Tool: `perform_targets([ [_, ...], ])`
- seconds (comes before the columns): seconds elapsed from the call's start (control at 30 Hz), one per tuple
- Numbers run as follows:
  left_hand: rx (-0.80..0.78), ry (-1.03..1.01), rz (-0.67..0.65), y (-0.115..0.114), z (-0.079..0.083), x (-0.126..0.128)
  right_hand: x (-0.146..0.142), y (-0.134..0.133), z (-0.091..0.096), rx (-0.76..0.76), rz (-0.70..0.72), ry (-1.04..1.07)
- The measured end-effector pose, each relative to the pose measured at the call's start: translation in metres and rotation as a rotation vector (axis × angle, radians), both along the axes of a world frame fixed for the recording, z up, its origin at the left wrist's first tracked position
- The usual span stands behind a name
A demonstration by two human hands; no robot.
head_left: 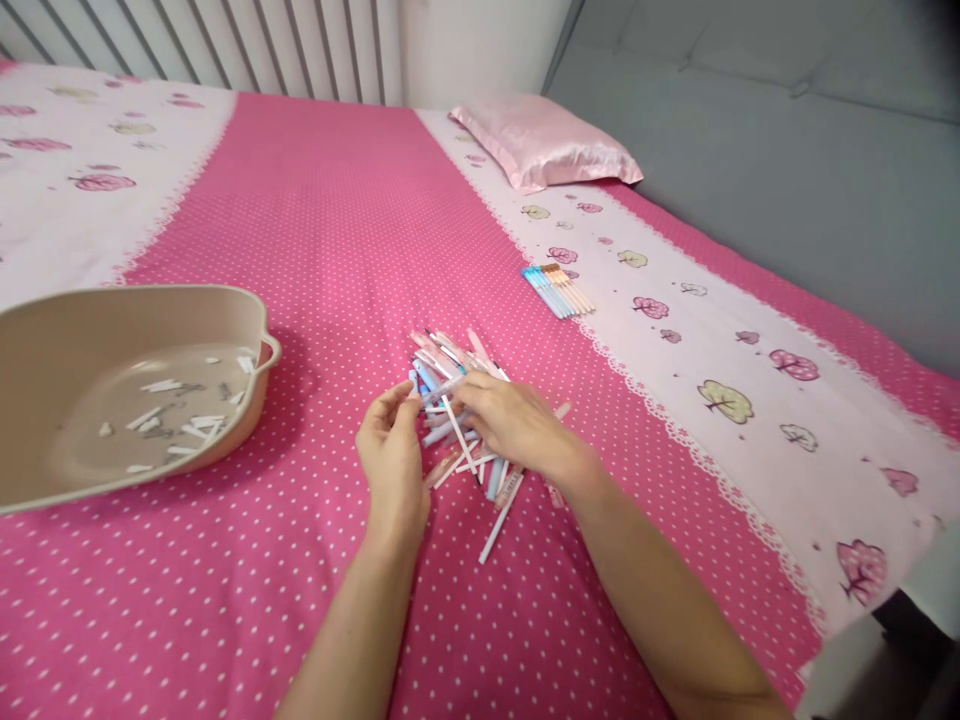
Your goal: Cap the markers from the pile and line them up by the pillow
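A loose pile of pens (454,350) in pink, white and blue lies on the pink dotted bedspread, with several slim white sticks among them. Over the pile's left side, my left hand (391,440) pinches one end of a pale, translucent pen (441,391). My right hand (514,420) reaches across the pile from the right, its curled fingers closed on the other end of that pen. Its fingertips are partly hidden. Below the hands, one white pen (495,530) sticks out toward me.
A beige plastic basin (264,340) at the left holds several short white pieces and small grey bits. Beyond the pile, a neat row of blue and orange-brown pens (559,291) lies side by side. A pink satin pillow (547,140) rests near the grey headboard (765,150).
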State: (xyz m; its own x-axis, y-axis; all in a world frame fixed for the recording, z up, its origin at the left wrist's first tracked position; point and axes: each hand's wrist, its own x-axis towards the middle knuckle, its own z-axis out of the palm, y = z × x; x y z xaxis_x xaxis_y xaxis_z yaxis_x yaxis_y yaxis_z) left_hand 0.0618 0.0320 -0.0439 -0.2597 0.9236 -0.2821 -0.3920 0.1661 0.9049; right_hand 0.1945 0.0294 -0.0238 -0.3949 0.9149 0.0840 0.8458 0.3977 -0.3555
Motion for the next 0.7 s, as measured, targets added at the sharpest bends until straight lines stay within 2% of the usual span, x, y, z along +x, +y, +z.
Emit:
perform_targets([
  [0.1,0.097,0.070,0.061,0.002,-0.005,0.000,0.003,0.002,0.004,0.002,0.021,0.125],
  [0.23,0.274,0.289,0.131,0.002,-0.009,-0.002,0.004,0.004,0.008,-0.074,-0.001,0.344],
  [0.4,0.388,0.461,0.126,0.000,-0.011,-0.003,0.006,0.009,0.002,-0.162,-0.079,0.804],
  [0.57,0.432,0.531,0.119,-0.002,-0.011,-0.002,0.009,0.013,0.000,-0.214,-0.285,1.301],
  [0.7,0.483,0.594,0.112,-0.004,-0.007,-0.001,0.012,0.013,0.007,-0.158,-0.394,1.473],
])
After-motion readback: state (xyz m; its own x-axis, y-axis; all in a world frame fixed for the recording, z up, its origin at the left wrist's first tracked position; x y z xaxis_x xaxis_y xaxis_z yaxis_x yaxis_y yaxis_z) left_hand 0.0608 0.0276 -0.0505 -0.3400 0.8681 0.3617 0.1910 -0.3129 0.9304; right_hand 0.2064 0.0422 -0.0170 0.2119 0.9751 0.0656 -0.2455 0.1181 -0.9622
